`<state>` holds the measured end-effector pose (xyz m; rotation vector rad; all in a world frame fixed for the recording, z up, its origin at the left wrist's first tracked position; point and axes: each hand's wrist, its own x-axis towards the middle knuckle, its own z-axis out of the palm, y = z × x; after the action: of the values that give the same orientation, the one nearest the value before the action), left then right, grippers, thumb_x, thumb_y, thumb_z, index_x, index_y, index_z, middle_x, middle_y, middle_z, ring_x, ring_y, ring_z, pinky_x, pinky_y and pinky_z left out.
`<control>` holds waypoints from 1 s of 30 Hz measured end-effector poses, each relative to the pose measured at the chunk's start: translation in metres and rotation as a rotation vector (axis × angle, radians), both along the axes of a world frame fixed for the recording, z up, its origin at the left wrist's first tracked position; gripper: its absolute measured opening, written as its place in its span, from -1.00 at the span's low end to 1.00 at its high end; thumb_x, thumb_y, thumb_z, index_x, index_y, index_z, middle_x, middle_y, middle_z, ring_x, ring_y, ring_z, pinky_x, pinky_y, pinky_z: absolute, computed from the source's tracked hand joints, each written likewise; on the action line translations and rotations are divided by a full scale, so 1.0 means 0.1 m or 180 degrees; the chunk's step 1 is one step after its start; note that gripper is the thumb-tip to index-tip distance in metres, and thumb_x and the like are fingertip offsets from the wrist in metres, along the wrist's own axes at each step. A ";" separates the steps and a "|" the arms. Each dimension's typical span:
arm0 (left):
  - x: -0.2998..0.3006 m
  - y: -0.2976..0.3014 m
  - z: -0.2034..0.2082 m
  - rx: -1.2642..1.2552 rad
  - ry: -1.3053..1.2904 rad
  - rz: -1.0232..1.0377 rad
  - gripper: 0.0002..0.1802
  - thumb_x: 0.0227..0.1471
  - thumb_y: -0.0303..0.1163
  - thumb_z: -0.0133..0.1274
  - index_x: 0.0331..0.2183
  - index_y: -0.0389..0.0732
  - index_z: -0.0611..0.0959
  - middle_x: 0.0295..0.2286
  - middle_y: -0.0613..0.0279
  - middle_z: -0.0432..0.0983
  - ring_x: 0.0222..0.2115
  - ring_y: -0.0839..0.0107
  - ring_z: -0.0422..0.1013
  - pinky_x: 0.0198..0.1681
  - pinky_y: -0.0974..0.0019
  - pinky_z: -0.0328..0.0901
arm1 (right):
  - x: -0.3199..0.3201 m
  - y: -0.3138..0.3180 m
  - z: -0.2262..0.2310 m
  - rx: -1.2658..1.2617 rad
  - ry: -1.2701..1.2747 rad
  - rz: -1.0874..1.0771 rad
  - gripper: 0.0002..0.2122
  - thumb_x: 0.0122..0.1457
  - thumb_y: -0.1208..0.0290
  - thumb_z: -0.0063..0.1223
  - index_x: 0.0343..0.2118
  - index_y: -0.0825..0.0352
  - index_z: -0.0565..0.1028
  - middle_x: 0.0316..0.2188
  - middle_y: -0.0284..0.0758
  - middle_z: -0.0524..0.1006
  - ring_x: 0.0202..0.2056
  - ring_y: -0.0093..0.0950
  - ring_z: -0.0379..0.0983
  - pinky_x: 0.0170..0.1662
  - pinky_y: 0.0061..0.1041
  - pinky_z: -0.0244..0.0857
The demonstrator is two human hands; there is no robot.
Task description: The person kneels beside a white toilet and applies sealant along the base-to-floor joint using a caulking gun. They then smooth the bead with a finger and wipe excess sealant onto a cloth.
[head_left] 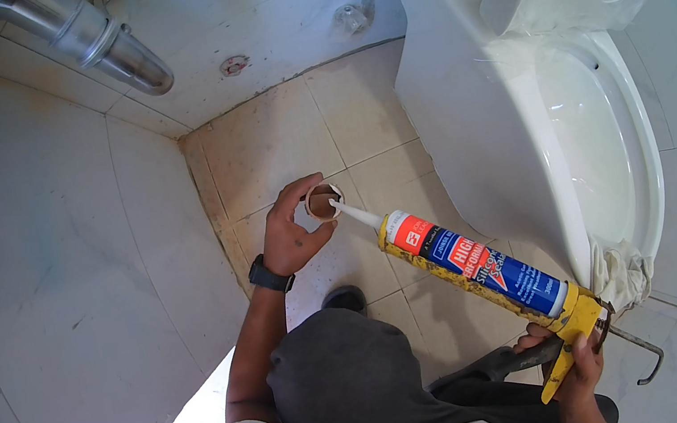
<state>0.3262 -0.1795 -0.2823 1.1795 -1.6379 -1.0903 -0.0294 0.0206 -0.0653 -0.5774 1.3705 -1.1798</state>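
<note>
My left hand (292, 229) grips a short, round pipe piece (313, 209) between thumb and fingers, its round opening facing up. A dark watch (271, 273) is on that wrist. In my right hand (579, 368) is a yellow caulking gun (588, 314), held by its handle and trigger. The gun carries a blue, red and white sealant cartridge (479, 264). From the cartridge, a white tapered nozzle (360, 215) slants up to the left, its tip at the pipe piece's opening. Whether the tip touches the inside wall, I cannot tell. A bent metal rod (642, 339) sticks out behind the gun.
A large white ceramic fixture (472, 97) with a rounded basin fills the right side. Crumpled pale cloth or plastic (624, 274) hangs at its near end. A silver metal pipe (91, 38) juts in at upper left. Tiled walls (67, 214) border the beige tile floor (273, 146).
</note>
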 end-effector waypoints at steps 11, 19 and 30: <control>0.01 0.01 -0.12 -0.0087 0.0189 -0.0080 -0.19 -0.23 -0.73 0.28 0.14 -0.23 0.49 0.16 -0.01 0.40 0.19 0.21 0.33 0.29 0.18 0.17 | -0.02 0.04 -0.07 0.0224 -0.0002 -0.0177 -0.37 0.29 0.00 0.00 0.14 0.57 0.30 -0.17 0.05 0.59 -0.18 -0.13 0.63 -0.06 -0.06 0.54; 0.09 0.00 -0.17 -0.0125 0.0230 -0.0233 -0.20 -0.23 -0.78 0.23 0.13 -0.20 0.49 0.19 -0.03 0.35 0.27 0.19 0.24 0.31 0.13 0.14 | -0.03 0.06 -0.06 0.0394 -0.0226 -0.0467 -0.40 0.31 -0.01 -0.06 0.11 0.55 0.33 -0.19 0.01 0.60 -0.19 -0.16 0.63 -0.07 -0.06 0.55; 0.19 0.06 -0.13 0.0120 0.0205 -0.0127 -0.23 -0.26 -0.64 0.27 0.11 -0.20 0.53 0.07 0.02 0.47 0.12 0.20 0.39 0.20 0.16 0.25 | -0.10 0.14 0.05 -0.0049 0.0175 0.0203 -0.33 0.26 0.06 0.08 0.21 0.56 0.24 -0.14 0.04 0.58 -0.15 -0.14 0.62 -0.02 -0.13 0.53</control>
<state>0.3447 -0.1731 -0.2957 1.1284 -1.6037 -1.1771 -0.0399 0.0346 -0.0606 -0.6643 1.3806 -1.1312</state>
